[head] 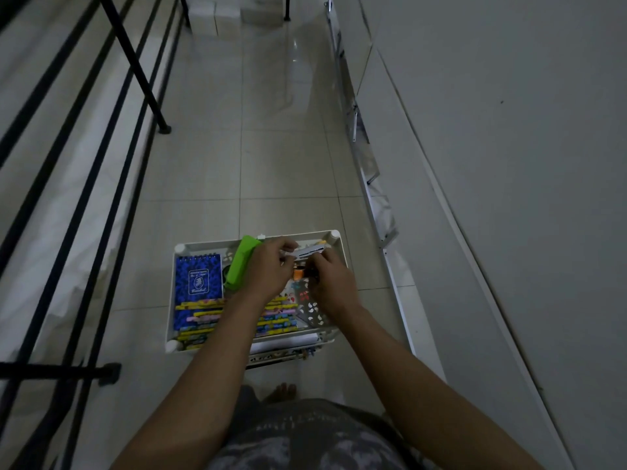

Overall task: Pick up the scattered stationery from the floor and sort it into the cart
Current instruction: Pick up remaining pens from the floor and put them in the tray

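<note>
A white cart (pixel 179 293) stands on the tiled floor in front of me. Its top tray holds a blue spiral notebook (pixel 198 283), a green stapler (pixel 241 262) and several yellow and coloured pens (pixel 203 315) laid side by side. Both hands hover over the tray's far right part. My left hand (pixel 268 269) and my right hand (pixel 327 279) together pinch a small white and silver item (pixel 310 251). A small orange object (pixel 298 273) shows between the hands. What the fingers cover underneath is hidden.
A black metal railing (pixel 135 62) runs along the left. A white wall and a leaning metal frame (pixel 369 184) line the right. The floor (pixel 271 157) stretches ahead to white boxes (pixel 217 15) at the far end. My bare foot (pixel 281 391) shows below the cart.
</note>
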### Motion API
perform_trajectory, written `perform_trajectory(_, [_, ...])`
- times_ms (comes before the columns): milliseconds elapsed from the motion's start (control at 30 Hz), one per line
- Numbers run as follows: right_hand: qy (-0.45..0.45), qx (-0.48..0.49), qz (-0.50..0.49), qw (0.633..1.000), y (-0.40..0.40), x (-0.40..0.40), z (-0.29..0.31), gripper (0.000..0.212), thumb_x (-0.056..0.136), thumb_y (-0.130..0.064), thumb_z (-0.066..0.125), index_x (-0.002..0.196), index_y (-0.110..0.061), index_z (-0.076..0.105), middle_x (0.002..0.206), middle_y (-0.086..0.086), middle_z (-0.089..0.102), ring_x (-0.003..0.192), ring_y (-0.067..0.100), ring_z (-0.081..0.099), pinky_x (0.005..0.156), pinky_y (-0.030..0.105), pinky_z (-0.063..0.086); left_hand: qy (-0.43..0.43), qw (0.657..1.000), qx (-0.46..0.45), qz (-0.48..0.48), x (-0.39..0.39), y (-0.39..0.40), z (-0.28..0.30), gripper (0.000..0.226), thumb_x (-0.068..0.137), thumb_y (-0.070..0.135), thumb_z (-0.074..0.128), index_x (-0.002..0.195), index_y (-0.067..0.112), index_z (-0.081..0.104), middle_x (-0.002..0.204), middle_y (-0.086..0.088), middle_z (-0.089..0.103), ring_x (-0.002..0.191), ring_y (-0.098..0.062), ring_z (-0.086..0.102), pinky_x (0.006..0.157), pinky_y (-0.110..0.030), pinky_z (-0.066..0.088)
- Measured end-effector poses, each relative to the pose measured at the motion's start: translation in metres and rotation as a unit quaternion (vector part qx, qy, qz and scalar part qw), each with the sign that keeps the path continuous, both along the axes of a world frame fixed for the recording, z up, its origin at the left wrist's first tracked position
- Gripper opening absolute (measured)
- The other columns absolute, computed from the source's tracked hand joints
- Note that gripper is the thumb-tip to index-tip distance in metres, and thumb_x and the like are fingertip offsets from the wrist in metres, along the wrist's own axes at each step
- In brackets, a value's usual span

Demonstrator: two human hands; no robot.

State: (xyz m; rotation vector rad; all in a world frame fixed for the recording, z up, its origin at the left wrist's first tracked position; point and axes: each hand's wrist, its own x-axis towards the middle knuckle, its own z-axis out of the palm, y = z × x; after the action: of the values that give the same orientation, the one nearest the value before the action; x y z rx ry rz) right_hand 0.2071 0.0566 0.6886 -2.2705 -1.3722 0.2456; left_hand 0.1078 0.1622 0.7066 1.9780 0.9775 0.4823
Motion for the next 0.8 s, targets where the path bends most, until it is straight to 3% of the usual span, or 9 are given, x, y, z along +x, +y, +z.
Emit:
perform_trajectory(133, [0.015,0.013,0.014,1.0,-0.002,-0.001,-0.001,0.021,0.082,-0.007,0.066,0.102,-0.01,0.062,0.11,0.006,0.057,0.084,0.023,0.058,0.06,0.026,0.039,0.031,0.997,0.073,-0.016,0.002,0.005,-0.004,0.024,0.084,0.012,0.065,0.107,0.02,0.067,0.107,-0.001,0.058,0.1,-0.018,0.052,0.085,-0.026,0.042])
perform_trajectory(233, [0.064,0.013,0.015,0.998,-0.005,0.002,-0.007,0.019,0.079,-0.004,0.066,0.098,-0.007,0.064,0.106,0.009,0.058,0.085,0.026,0.06,0.068,0.034,0.05,0.081,0.986,0.139,-0.035,0.003,0.006,-0.004,0.032,0.08,0.026,0.067,0.111,0.026,0.064,0.122,0.001,0.053,0.116,-0.023,0.041,0.095,-0.033,0.034])
perform_trajectory(367, [0.105,0.041,0.009,0.994,-0.008,0.006,-0.013,0.023,0.076,-0.004,0.066,0.099,-0.009,0.066,0.103,0.009,0.062,0.087,0.028,0.062,0.073,0.043,0.054,0.106,0.983,0.136,-0.069,0.007,0.009,0.01,0.062,0.067,0.043,0.067,0.126,0.032,0.053,0.141,0.003,0.044,0.131,-0.022,0.032,0.103,-0.041,0.029])
perform_trajectory(467, [0.035,0.051,-0.042,0.997,-0.007,0.005,-0.006,0.037,0.074,-0.012,0.072,0.11,-0.014,0.063,0.113,0.007,0.061,0.099,0.026,0.055,0.076,0.037,0.05,0.253,0.953,0.084,-0.142,0.008,0.014,0.01,0.106,0.064,0.048,0.079,0.15,0.028,0.019,0.16,0.001,0.011,0.147,-0.022,0.0,0.113,-0.049,0.009])
perform_trajectory(533, [-0.06,0.053,-0.079,0.994,-0.005,0.007,0.0,0.049,0.07,-0.02,0.077,0.117,-0.017,0.061,0.119,0.005,0.058,0.101,0.026,0.048,0.079,0.036,0.047,0.3,0.937,0.092,-0.152,0.009,0.015,0.007,0.119,0.061,0.053,0.081,0.152,0.024,0.009,0.16,0.0,0.008,0.147,-0.023,-0.003,0.113,-0.05,0.007])
perform_trajectory(600, [-0.083,0.044,-0.101,0.99,-0.003,0.014,0.002,0.058,0.072,-0.03,0.075,0.126,-0.02,0.055,0.129,0.002,0.053,0.104,0.026,0.044,0.084,0.036,0.043,0.291,0.939,0.131,-0.128,0.01,0.013,0.002,0.114,0.061,0.054,0.08,0.151,0.024,0.016,0.156,0.0,0.021,0.144,-0.021,0.012,0.108,-0.047,0.014])
perform_trajectory(667, [-0.048,0.016,-0.098,0.994,-0.002,0.023,-0.001,0.064,0.076,-0.038,0.069,0.135,-0.021,0.048,0.138,0.001,0.047,0.107,0.027,0.042,0.087,0.038,0.04,0.269,0.944,0.163,-0.104,0.011,0.012,-0.003,0.103,0.065,0.053,0.079,0.148,0.026,0.024,0.15,0.003,0.032,0.138,-0.019,0.024,0.102,-0.043,0.018])
perform_trajectory(800, [0.012,0.032,-0.082,0.996,0.001,0.03,-0.007,0.065,0.08,-0.029,0.069,0.138,-0.013,0.044,0.14,0.006,0.045,0.102,0.03,0.051,0.085,0.038,0.041,0.219,0.954,0.195,-0.058,0.01,0.011,-0.009,0.076,0.074,0.047,0.073,0.14,0.03,0.039,0.141,0.007,0.046,0.129,-0.018,0.036,0.095,-0.039,0.021])
